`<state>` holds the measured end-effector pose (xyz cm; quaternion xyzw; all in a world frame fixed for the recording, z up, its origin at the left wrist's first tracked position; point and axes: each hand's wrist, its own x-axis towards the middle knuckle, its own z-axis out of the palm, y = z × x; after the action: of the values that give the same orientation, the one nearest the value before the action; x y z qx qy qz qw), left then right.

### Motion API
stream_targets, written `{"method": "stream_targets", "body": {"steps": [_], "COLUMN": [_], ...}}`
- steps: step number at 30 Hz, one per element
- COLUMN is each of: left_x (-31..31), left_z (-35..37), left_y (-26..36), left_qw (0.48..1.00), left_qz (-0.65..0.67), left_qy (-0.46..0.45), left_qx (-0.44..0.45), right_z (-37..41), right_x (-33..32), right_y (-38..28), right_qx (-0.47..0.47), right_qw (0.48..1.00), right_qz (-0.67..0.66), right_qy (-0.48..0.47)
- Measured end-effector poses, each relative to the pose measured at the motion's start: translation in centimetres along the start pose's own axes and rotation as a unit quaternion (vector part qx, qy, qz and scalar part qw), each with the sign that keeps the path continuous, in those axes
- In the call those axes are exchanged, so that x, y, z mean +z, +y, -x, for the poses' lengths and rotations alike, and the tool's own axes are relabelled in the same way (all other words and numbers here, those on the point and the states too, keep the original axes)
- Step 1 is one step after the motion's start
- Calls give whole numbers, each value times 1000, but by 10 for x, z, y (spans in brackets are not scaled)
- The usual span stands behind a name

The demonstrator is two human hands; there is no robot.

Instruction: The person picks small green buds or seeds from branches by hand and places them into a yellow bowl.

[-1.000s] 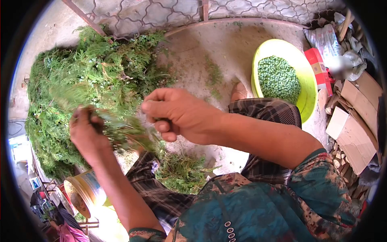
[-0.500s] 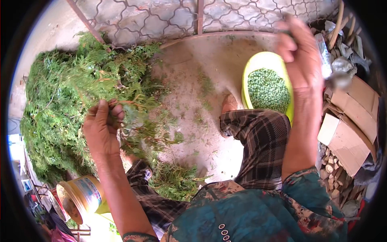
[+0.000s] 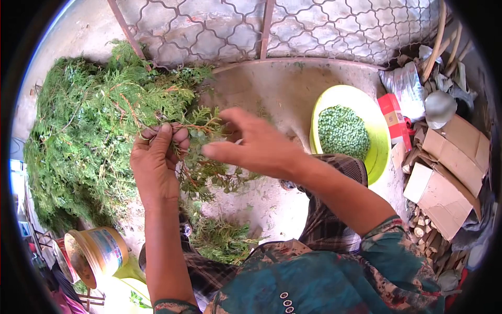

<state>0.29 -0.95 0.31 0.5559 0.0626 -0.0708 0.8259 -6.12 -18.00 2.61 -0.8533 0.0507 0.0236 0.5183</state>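
Observation:
My left hand point(image 3: 159, 162) is closed around a green leafy branch point(image 3: 201, 172), thumb pressed against the fingers, with its sprigs spreading to the right. My right hand point(image 3: 256, 144) is just right of the branch, thumb and fingers apart, holding nothing. Behind my left hand lies a big heap of green branches point(image 3: 78, 131). To the right, a yellow-green basin point(image 3: 380, 152) holds a mound of small round green pieces point(image 3: 343, 131).
At the right are flattened cardboard point(image 3: 449, 193), a red box point(image 3: 393, 118), a silvery bag point(image 3: 405, 89) and chopped wood point(image 3: 422, 225). A yellow bucket point(image 3: 107, 251) lies lower left. Metal lattice point(image 3: 334, 31) crosses the top. Loose clippings point(image 3: 219, 235) lie near my legs.
My right hand has come from above the basin leftward to beside the branch. My left hand, still gripping the branch, has shifted slightly right. The red box now shows.

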Motion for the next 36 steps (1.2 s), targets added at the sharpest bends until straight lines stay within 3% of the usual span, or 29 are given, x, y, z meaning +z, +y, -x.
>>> {"method": "stream_targets", "body": {"steps": [1, 3, 8, 10, 13, 20, 23, 25, 29, 30, 32, 36], "left_x": [0, 0, -7, -4, -2, 0, -7, -10, -16, -17, -18, -17], "left_z": [0, 3, 4, 6, 8, 6, -1, -4, -9, -10, -11, -14], "left_y": [0, 1, 3, 5, 6, 5, 5, 7, 8, 7, 4, 1], "left_qw": [1000, 1000, 998, 998, 997, 996, 996, 997, 996, 996, 995, 994], "left_qz": [-2, -8, -58, -64, -82, -77, -70, -60, -67, -68, -57, -61], "left_qy": [-9, 3, 15, 16, 7, 12, 7, 20, 33, 33, 30, 37], "left_qx": [8, 7, 16, 11, 10, 39, 50, 44, 56, 54, 75, 85], "right_z": [-7, -19, -19, -20, -22, -21, -17, -11, -10, -10, -9, -14], "right_x": [10, 26, 36, 33, 30, 37, 36, 39, 38, 38, 39, 28], "right_y": [0, 5, 13, 9, 3, 3, 2, 2, -5, -4, -2, 4], "right_qx": [-2, -27, 45, 73, 93, 113, 116, 185, 237, 238, 153, 136], "right_qw": [1000, 954, 944, 907, 891, 902, 882, 826, 766, 765, 849, 866], "right_qz": [2, -269, -300, -379, -398, -378, -387, -454, -545, -546, -434, -378], "right_qy": [-3, -131, -131, -166, -198, -177, -242, -278, -244, -244, -259, -300]}}
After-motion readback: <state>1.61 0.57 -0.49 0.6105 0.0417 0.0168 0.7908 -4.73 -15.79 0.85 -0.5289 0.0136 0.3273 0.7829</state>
